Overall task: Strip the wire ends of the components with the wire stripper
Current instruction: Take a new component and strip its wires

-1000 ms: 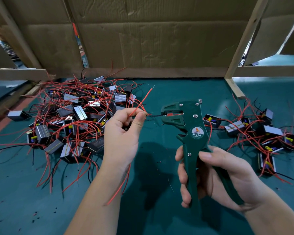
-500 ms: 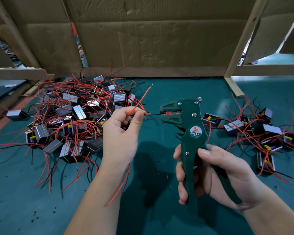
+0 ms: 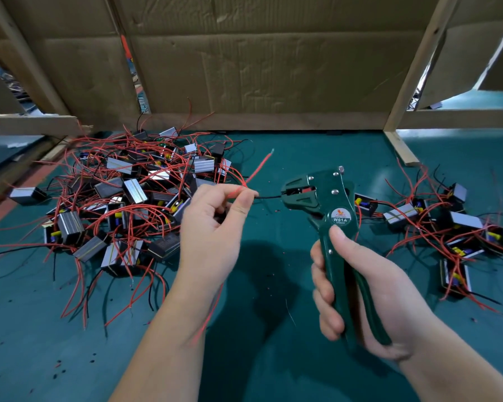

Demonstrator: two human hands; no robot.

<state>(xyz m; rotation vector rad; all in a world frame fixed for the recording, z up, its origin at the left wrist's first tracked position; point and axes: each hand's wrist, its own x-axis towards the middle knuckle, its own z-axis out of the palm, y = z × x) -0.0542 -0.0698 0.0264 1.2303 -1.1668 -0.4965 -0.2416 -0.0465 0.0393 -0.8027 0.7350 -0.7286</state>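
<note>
Left hand (image 3: pixel 212 227) was pinching two leads between thumb and forefinger, other fingers curled in underneath. One was a black wire (image 3: pixel 267 196) running straight out to the right. The other was a red wire (image 3: pixel 259 166) poking up toward the far right, its pale tip in the air. Couldn't tell what those leads were attached to, the hand hid it.

Right hand (image 3: pixel 369 285) was wrapped tight around both handles of the green wire stripper (image 3: pixel 328 204). The thumb lay up the near face just under the round W01A sticker, and the handles were squeezed close together in the palm. The tool stood roughly upright with its head pointing left. The end of the black wire sat right in the jaws, so that short stretch of wire joined the two hands above the table.

Further out on the teal mat (image 3: pixel 273 358), a big pile of components (image 3: pixel 114 198) lay on the left, behind the left hand. They were little grey and black boxes with red and black leads tangled everywhere. A smaller bunch (image 3: pixel 447 227) lay on the right, past the stripper. Tiny scraps (image 3: pixel 58 369) dotted the near left of the mat. A cardboard wall (image 3: pixel 259 68) and a wooden post (image 3: pixel 413 68) closed off the far side.
</note>
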